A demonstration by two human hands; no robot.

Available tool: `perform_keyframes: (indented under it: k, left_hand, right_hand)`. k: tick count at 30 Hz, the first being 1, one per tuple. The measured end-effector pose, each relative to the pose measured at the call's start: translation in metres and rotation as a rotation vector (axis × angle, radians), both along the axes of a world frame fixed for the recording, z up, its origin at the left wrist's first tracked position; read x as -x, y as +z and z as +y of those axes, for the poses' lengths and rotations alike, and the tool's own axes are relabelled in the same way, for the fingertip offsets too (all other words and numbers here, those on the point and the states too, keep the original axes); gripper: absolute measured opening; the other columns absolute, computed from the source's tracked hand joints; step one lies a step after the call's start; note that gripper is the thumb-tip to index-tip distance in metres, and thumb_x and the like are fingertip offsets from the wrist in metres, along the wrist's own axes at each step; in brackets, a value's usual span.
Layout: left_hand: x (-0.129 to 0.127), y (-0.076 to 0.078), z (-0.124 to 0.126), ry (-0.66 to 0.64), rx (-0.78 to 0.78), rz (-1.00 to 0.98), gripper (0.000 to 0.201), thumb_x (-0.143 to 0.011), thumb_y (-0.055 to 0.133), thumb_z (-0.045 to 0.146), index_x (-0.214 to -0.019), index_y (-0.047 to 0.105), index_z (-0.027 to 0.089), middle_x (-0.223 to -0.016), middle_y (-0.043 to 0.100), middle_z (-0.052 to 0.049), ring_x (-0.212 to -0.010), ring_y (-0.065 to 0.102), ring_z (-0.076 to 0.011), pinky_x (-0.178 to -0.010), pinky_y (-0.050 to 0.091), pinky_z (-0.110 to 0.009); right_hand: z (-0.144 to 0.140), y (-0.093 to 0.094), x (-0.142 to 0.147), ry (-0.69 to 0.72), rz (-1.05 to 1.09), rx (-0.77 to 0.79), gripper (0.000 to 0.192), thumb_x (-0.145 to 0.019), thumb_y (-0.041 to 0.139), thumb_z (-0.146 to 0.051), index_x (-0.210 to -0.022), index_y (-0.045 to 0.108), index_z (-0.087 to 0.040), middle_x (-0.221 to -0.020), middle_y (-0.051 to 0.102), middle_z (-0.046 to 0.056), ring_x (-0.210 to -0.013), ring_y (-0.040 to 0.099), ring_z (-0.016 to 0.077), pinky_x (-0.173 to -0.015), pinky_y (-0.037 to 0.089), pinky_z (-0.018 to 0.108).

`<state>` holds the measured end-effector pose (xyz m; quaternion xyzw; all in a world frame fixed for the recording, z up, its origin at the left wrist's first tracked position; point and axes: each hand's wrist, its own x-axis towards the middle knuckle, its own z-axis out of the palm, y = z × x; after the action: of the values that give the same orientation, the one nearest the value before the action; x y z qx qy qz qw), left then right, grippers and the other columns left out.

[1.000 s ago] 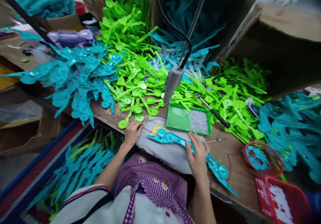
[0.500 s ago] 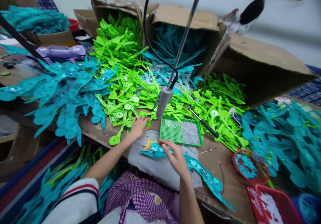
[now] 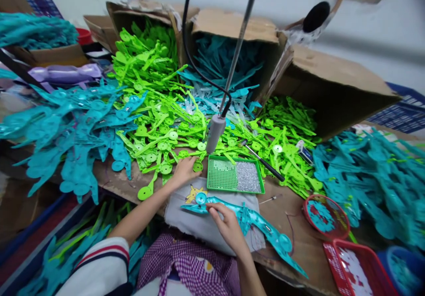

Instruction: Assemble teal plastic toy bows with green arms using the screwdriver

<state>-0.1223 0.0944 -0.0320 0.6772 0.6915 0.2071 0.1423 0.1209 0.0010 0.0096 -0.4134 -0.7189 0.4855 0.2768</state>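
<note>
A long teal plastic part [image 3: 265, 229] lies slantwise across a grey cloth [image 3: 179, 218] with a yellow cartoon print. My right hand [image 3: 227, 225] is over its left half, thumb and fingertips drawn together close to the part's surface; whatever is between them is too small or hidden to name. My left hand [image 3: 184, 171] reaches to the front edge of the green heap, its fingers closed at a lime-green plastic arm with a round end [image 3: 198, 167]. Behind the cloth sits a green tray [image 3: 210, 185], with small silvery pieces [image 3: 249, 176] in its right part.
A grey cylindrical tool [image 3: 215, 132] hangs on a rod above the tray. A hammer [image 3: 265, 163] rests on the green parts [image 3: 156, 145]. Teal heaps [image 3: 76, 141] flank both sides, cardboard boxes [image 3: 235, 21] stand behind, and red baskets [image 3: 327, 218] are at right.
My right hand has moved slightly left and down over the teal part, its thumb and fingers closer together. My left hand has closed at a green arm. The whole view has shifted slightly.
</note>
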Motion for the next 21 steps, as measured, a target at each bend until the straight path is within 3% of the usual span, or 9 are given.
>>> perform_keyframes:
  k: [6,12,17,21]
  left_hand:
    - [0.001,0.004,-0.009,0.132,-0.080,-0.562,0.066,-0.066,0.083,0.039,-0.122,0.057,0.017,-0.113,0.070,-0.010,-0.103,0.068,-0.0265,-0.089,0.055,-0.039]
    - [0.005,0.002,-0.081,0.369,-0.232,-0.528,0.064,-0.070,0.082,0.043,-0.125,0.060,0.020,-0.115,0.065,-0.009,-0.106,0.064,-0.0249,-0.094,0.053,-0.039]
    - [-0.008,-0.003,-0.114,0.420,-0.275,-0.497,0.062,-0.072,0.080,0.040,-0.128,0.061,0.022,-0.114,0.061,-0.009,-0.107,0.062,-0.0255,-0.095,0.053,-0.040]
    - [-0.024,-0.003,-0.114,0.438,-0.308,-0.551,0.061,-0.074,0.079,0.041,-0.129,0.061,0.022,-0.113,0.061,-0.009,-0.108,0.062,-0.0257,-0.096,0.053,-0.040]
  right_hand:
    - [-0.008,-0.001,0.003,0.050,-0.039,-0.031,0.032,-0.100,0.049,-0.042,-0.111,0.075,-0.025,-0.106,0.078,0.006,-0.101,0.072,0.0208,-0.091,0.054,0.035]
    - [-0.017,-0.003,-0.005,0.066,-0.058,0.037,0.032,-0.101,0.048,-0.042,-0.112,0.075,-0.027,-0.105,0.078,0.005,-0.098,0.072,0.0204,-0.088,0.055,0.034]
    - [0.001,0.041,0.013,0.123,0.055,-0.070,0.028,-0.100,0.050,-0.040,-0.111,0.074,-0.028,-0.105,0.077,0.004,-0.099,0.071,0.0193,-0.090,0.054,0.037]
    - [-0.006,0.072,0.007,0.065,0.267,-0.146,0.037,-0.094,0.050,-0.061,-0.094,0.075,-0.034,-0.079,0.074,0.003,-0.080,0.070,0.0219,-0.079,0.057,0.044]
